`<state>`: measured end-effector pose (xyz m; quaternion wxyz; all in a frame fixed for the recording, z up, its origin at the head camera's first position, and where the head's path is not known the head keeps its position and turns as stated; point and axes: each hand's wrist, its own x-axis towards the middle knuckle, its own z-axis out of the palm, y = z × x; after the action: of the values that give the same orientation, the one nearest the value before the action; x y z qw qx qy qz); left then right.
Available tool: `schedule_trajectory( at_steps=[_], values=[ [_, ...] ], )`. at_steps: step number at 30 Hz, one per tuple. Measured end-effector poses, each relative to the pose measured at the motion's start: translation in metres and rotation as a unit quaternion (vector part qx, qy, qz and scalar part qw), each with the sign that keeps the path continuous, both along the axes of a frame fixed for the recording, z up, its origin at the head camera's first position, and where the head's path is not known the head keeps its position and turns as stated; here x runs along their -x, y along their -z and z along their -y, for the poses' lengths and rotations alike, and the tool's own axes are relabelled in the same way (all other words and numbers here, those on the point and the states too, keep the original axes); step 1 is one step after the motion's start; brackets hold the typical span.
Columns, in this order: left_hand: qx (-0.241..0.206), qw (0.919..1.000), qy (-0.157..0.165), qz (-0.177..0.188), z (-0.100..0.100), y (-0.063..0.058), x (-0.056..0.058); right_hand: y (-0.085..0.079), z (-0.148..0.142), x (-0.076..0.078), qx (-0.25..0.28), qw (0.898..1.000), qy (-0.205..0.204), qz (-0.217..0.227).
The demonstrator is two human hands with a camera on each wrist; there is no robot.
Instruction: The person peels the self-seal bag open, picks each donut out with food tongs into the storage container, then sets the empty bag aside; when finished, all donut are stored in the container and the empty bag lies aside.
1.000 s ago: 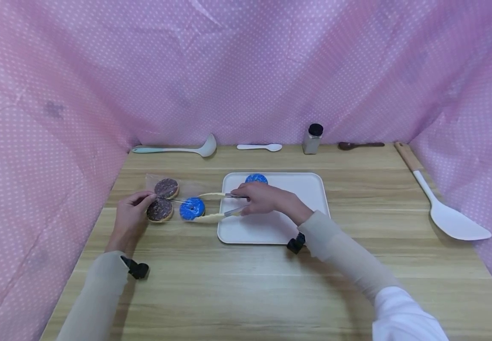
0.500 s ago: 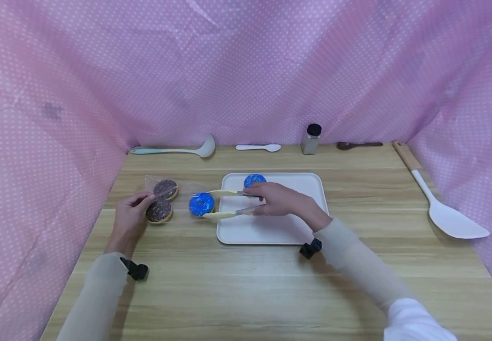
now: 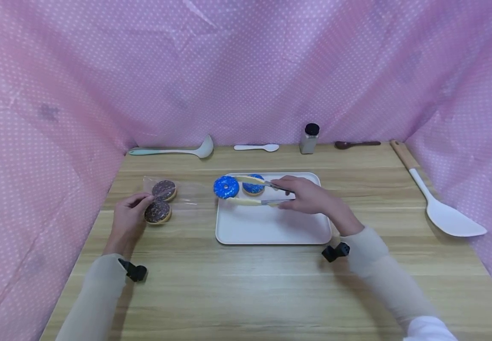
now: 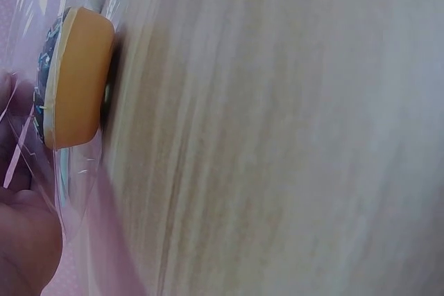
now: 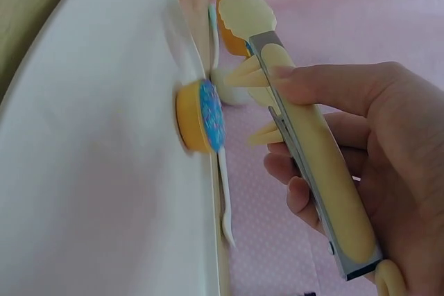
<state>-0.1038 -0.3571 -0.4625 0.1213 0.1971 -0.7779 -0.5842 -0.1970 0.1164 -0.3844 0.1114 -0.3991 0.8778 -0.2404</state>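
My right hand (image 3: 305, 195) grips yellow-and-steel tongs (image 5: 316, 171), whose tips clasp a blue-iced doughnut (image 3: 226, 187) above the left rim of the white tray (image 3: 271, 227). A second blue doughnut (image 3: 253, 184) rests on the tray, partly behind the tongs in the head view; its orange side and sprinkled top show in the right wrist view. At the left, my left hand (image 3: 130, 210) pinches a clear plastic bag (image 4: 83, 164). Two chocolate-iced doughnuts, an upper one (image 3: 164, 190) and a lower one (image 3: 158, 211), lie in that bag beside my fingertips.
Along the table's back edge lie a pale ladle (image 3: 203, 148), a small white spoon (image 3: 267, 148), a black-capped shaker jar (image 3: 309, 139) and a dark brown spoon (image 3: 346, 145). A large white turner (image 3: 446, 215) with a wooden handle lies at the right. Pink dotted cloth (image 3: 246, 71) hangs behind.
The tongs have drawn the blue doughnut out of the bag, rightward and up, to over the tray's left rim. My right hand moved right with them; my left hand stayed on the bag.
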Motion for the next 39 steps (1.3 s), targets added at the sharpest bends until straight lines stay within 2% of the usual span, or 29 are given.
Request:
schedule_trajectory(
  at_steps=[7,13,20,23,29,39],
  values=[
    [-0.017,0.9998,-0.002,-0.01,0.0,-0.001,-0.001,-0.001,-0.037,0.0,0.001,0.999,0.047,-0.007],
    [0.008,0.9998,0.002,0.02,0.0,-0.003,-0.003,-0.004,-0.066,0.0,0.001,0.997,0.083,0.0],
    [0.008,0.9996,-0.004,0.027,0.001,-0.003,-0.003,0.001,-0.091,0.001,0.008,0.994,0.107,0.004],
    [0.025,0.9988,-0.003,0.041,0.001,-0.003,-0.003,0.004,-0.098,0.001,0.009,0.994,0.111,0.005],
    [0.038,0.9989,-0.001,0.025,-0.001,-0.003,-0.002,0.01,-0.109,0.0,-0.014,0.993,0.12,-0.003],
    [0.026,0.9991,0.009,0.032,0.001,-0.004,-0.003,0.018,-0.114,-0.003,-0.041,0.991,0.13,-0.004]
  ],
)
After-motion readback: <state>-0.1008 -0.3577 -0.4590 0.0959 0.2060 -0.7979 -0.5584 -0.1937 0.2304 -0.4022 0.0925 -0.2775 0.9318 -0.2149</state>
